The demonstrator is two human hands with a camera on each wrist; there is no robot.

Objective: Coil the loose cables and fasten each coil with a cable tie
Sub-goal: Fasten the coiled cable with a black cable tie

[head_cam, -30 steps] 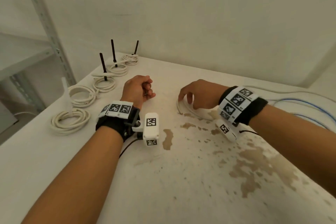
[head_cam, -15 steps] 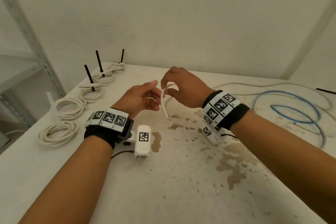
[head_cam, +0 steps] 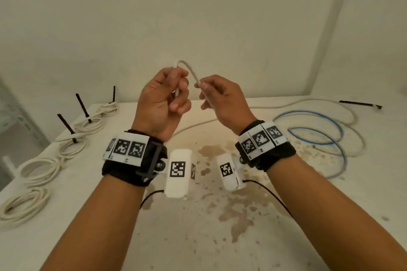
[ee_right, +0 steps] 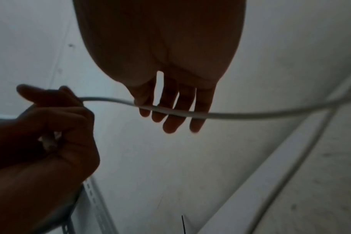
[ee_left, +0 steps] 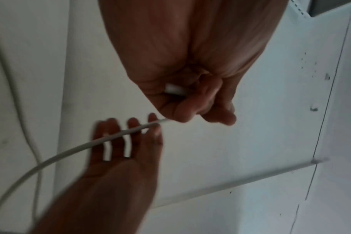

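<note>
Stained white desk (head_cam: 198,237) below, both hands raised above its middle. Left hand (head_cam: 160,103) curled round the end of a white cable (head_cam: 191,70); right hand (head_cam: 222,101) pinching the same cable just beside, short arc between. Cable trailing off to the right edge, by a loose blue cable (head_cam: 317,130). Along the left edge, tied white coils (head_cam: 72,147). Far right corner: black cable tie (head_cam: 359,104).

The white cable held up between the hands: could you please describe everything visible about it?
The white cable is thin, round and looks plastic-sheathed. Its end is gripped in the curled left hand, from which it arches over to the right hand, lying across that hand's fingers. Past there it droops toward the table, uncoiled and untied.
</note>
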